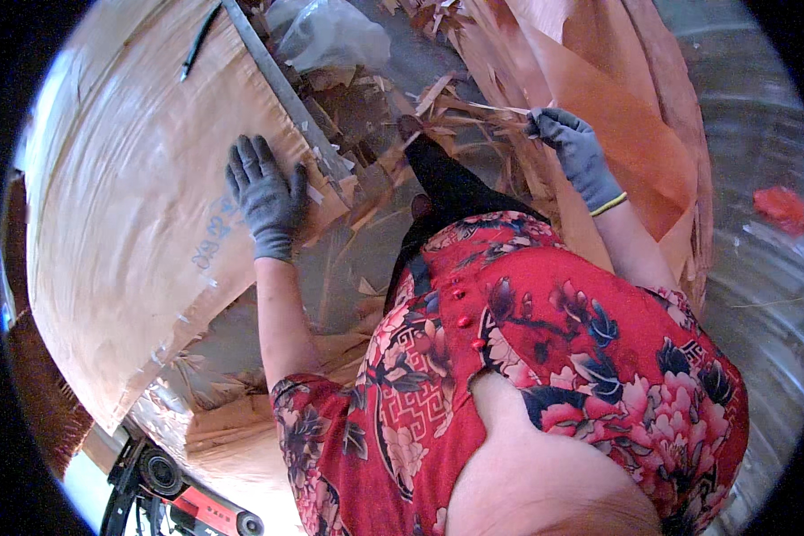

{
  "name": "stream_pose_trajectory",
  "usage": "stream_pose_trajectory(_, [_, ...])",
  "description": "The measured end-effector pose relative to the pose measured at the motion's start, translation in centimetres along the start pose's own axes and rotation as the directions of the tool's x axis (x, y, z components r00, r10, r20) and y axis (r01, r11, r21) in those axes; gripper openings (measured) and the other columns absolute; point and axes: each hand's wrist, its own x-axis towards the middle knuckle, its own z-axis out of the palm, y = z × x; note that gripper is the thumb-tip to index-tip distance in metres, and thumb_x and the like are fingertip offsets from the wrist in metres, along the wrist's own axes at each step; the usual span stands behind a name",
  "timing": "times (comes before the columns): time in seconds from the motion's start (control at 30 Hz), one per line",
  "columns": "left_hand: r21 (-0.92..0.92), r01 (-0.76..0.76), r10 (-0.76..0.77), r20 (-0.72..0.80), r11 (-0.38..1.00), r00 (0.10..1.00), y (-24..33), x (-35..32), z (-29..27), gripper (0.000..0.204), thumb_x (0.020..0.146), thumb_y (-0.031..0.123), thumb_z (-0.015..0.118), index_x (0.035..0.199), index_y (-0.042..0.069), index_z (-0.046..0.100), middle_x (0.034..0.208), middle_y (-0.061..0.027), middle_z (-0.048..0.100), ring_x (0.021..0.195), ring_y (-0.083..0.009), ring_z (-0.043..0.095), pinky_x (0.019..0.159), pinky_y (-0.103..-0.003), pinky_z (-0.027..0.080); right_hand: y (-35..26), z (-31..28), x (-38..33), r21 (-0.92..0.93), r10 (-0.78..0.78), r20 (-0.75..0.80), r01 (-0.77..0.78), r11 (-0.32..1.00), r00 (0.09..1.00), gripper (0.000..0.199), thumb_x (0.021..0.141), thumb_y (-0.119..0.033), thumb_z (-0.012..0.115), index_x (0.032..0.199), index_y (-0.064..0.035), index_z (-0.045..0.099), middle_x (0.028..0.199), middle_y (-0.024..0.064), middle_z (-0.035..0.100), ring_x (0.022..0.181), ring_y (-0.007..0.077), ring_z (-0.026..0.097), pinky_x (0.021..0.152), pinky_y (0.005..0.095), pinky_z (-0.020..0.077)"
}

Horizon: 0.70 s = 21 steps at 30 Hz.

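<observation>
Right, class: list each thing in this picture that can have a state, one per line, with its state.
Left hand: gloved, fingers spread, pressed flat on the veneer sheet.
Right hand: gloved, pinching a thin veneer strip.
Veneer sheet: lying flat.
Veneer strip: held at one end.
Metal straightedge: lying along the sheet's edge.
Veneer scraps: piled loose.

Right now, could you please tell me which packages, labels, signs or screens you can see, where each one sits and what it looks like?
Blue stamped marking: on the large tan veneer sheet, just left of the left hand; a short faded row of characters.
Clear plastic bag: top centre among the wood scraps; crumpled, see-through.
No signs or screens in view.
</observation>
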Motion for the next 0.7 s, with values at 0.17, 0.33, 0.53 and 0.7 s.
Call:
stream_pose_trajectory(0.17, [-0.050,0.010,-0.010,-0.005,0.999,1.000,0.4,-1.0,-0.6,0.073,0.080,0.047,0.047,0.132,0.001,0.026,0.138,-0.0206,0.023,0.128,-0.0370,0.020,0.104,-0.047,0.013,-0.4,-0.4,0.1,-0.028,0.035,-0.051,-0.037,0.999,0.998,0.019,0.081,-0.016,0.061,0.094,-0.0024,0.063,0.086,0.0045,0.064,0.079,0.0112,0.060,0.072,0.0235,0.0463])
stream_pose_trajectory(0.33, [-0.097,0.020,-0.021,-0.014,0.995,1.000,0.5,-1.2,-1.7,0.074,0.078,0.046,0.049,0.131,-0.002,0.027,0.138,-0.0209,0.024,0.128,-0.0362,0.021,0.104,-0.047,0.014,-2.0,1.1,-0.3,-0.083,0.073,-0.035,-0.076,0.994,0.997,0.022,0.081,-0.016,0.062,0.097,-0.0020,0.062,0.086,0.0052,0.064,0.078,0.0120,0.060,0.072,0.0241,0.0473])
stream_pose_trajectory(0.53, [-0.070,0.036,-0.035,0.019,0.997,0.999,1.3,-1.6,-3.0,0.074,0.077,0.043,0.051,0.129,-0.004,0.028,0.137,-0.0221,0.025,0.127,-0.0368,0.022,0.104,-0.047,0.014,-2.6,1.8,-1.8,-0.025,0.018,-0.032,-0.019,0.999,0.999,0.022,0.082,-0.014,0.060,0.100,-0.0014,0.061,0.088,0.0046,0.064,0.077,0.0125,0.060,0.073,0.0240,0.0472])
stream_pose_trajectory(0.7, [0.003,0.024,-0.024,0.017,1.000,1.000,1.0,-1.8,-2.3,0.074,0.078,0.044,0.049,0.130,-0.004,0.028,0.137,-0.0224,0.025,0.127,-0.0381,0.020,0.104,-0.048,0.014,-1.4,1.0,-2.6,0.053,-0.022,-0.078,0.026,0.998,0.997,0.027,0.082,-0.014,0.059,0.106,-0.0006,0.058,0.090,0.0052,0.063,0.077,0.0125,0.060,0.072,0.0228,0.0470])
